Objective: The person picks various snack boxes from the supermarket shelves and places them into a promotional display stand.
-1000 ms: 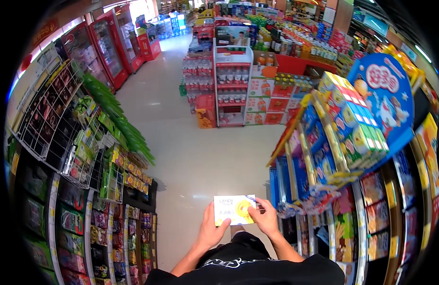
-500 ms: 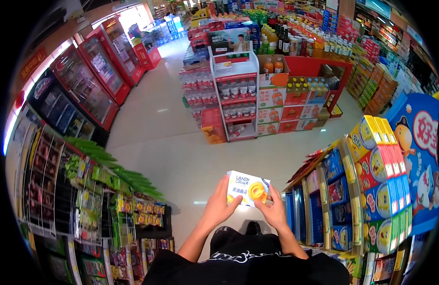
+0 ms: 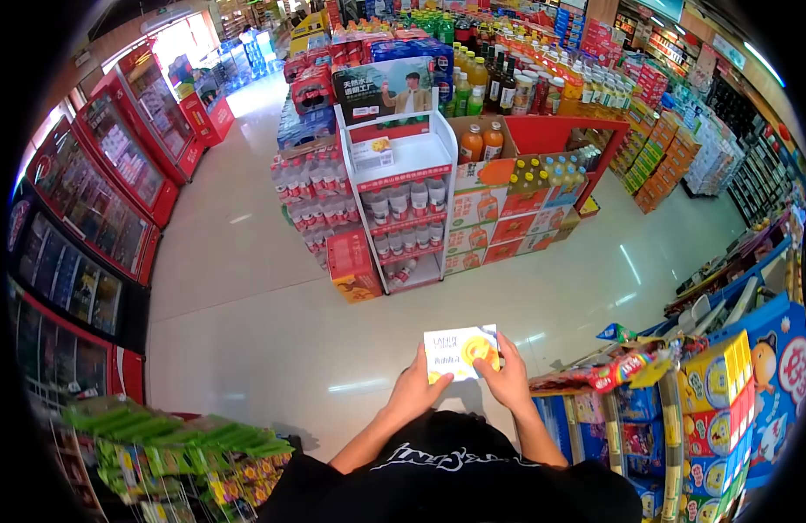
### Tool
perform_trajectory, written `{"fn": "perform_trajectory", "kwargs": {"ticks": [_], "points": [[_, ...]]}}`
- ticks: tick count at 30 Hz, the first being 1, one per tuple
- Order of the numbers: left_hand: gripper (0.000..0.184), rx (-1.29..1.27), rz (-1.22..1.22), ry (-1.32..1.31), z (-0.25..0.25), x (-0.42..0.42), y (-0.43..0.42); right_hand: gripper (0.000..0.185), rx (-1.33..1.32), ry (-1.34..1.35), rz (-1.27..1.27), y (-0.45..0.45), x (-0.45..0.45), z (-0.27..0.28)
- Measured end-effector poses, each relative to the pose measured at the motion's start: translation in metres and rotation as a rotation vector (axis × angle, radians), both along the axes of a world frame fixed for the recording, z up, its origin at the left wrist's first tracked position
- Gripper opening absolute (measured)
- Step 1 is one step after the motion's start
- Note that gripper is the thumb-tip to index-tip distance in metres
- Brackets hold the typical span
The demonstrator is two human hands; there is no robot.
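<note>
A white cookie box (image 3: 458,349) with "LANDY" lettering and a yellow swirl cookie picture is held in front of my body, printed face up. My left hand (image 3: 413,385) grips its left side, thumb at the lower edge. Closed on the right side is my right hand (image 3: 508,376), its thumb lying over the cookie picture. Ahead stands a white display rack (image 3: 449,131), apart from both hands. On its top shelf sits a similar small box (image 3: 372,155) with a yellow picture. Bottles (image 3: 406,202) fill the shelves below, and a few lie tipped at the bottom.
Red-framed drink fridges (image 3: 115,139) line the left wall. Juice cartons (image 3: 481,209) are stacked beside the rack, with a red box (image 3: 354,264) at its left foot. Snack shelves (image 3: 634,418) stand close on my right, hanging green packets (image 3: 172,436) on my left. Tiled floor (image 3: 272,322) lies between.
The view has moved forward, so the white rack looks nearer and the small box on its top shelf now shows. Both hands still hold the cookie box, which lies slightly flatter and brighter.
</note>
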State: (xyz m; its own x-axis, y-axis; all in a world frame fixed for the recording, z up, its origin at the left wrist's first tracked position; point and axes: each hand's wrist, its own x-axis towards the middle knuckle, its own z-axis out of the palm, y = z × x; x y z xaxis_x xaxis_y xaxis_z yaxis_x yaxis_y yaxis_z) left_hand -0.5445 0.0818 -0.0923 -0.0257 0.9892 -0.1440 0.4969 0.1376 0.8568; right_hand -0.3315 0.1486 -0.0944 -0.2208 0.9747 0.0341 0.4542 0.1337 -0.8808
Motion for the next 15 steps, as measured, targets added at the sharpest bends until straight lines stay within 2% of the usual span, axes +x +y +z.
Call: {"fn": "perform_trajectory", "kwargs": {"ticks": [3,4,7,8,11,12,15], "points": [[0.109,0.105,-0.002,0.126,0.008,-0.060,0.067,0.078,0.104,0.042,0.007,0.060,-0.058,0.013],[0.117,0.127,-0.006,0.092,0.022,-0.079,0.090,0.082,0.073,0.108,0.020,0.076,-0.078,0.031],[0.116,0.161,0.004,0.164,0.028,-0.120,0.148,0.086,0.132,0.127,-0.042,0.117,-0.122,0.022],[0.113,0.164,-0.007,0.128,0.034,-0.131,0.162,0.092,0.137,0.121,-0.006,0.129,-0.132,0.025],[0.106,0.219,-0.028,0.152,0.016,-0.161,0.202,0.098,0.226,-0.077,0.033,0.159,-0.153,0.032],[0.100,0.214,-0.018,0.085,0.014,-0.166,0.213,0.099,0.180,-0.114,0.050,0.172,-0.159,0.028],[0.099,0.163,-0.032,0.096,0.014,-0.176,0.248,0.102,0.102,-0.203,0.100,0.221,-0.170,0.008]]}}
